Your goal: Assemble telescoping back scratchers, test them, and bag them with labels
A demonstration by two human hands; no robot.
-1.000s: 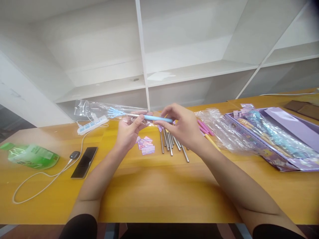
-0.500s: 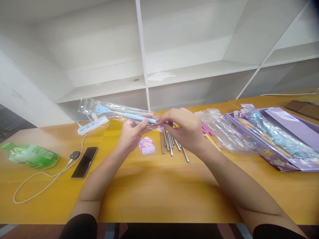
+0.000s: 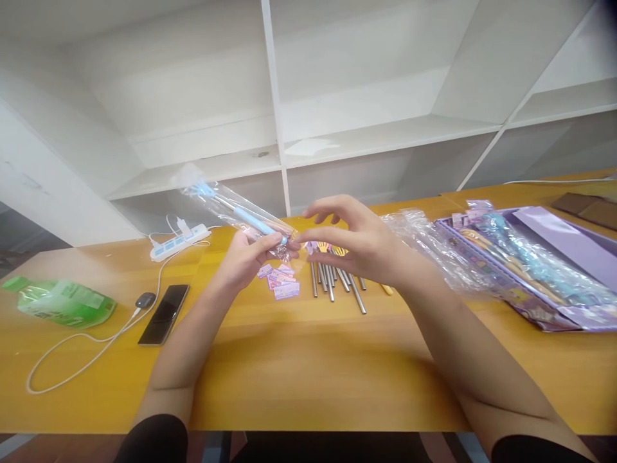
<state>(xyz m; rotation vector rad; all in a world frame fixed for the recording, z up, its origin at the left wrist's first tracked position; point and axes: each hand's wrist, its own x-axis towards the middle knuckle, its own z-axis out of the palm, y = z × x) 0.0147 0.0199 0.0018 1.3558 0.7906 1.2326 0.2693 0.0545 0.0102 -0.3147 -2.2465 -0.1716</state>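
Observation:
A light-blue back scratcher [image 3: 254,222] with a hand-shaped head lies inside a clear plastic bag [image 3: 226,204], tilted with its head up to the left. My left hand [image 3: 245,258] pinches the handle end through the bag. My right hand [image 3: 362,241] is open, fingers spread, close to the bag's lower end; whether a fingertip touches the plastic I cannot tell. Beneath it are several metal back scratcher rods [image 3: 332,283], some with yellow or purple hand-shaped heads. Small pink and purple printed cards [image 3: 284,283] lie on the table below my left hand.
Right of my hand are empty clear bags [image 3: 436,251] and a purple box [image 3: 520,302] holding bagged back scratchers. To the left are a black phone [image 3: 164,315], a green bottle [image 3: 65,302] on its side, a white cable [image 3: 91,373] and a power strip [image 3: 180,243]. Shelves [image 3: 282,128] stand behind.
My right hand has let go of the bag's end and opened, shifting slightly right. The bagged back scratcher has tilted more steeply, its head rising while its handle end dropped slightly.

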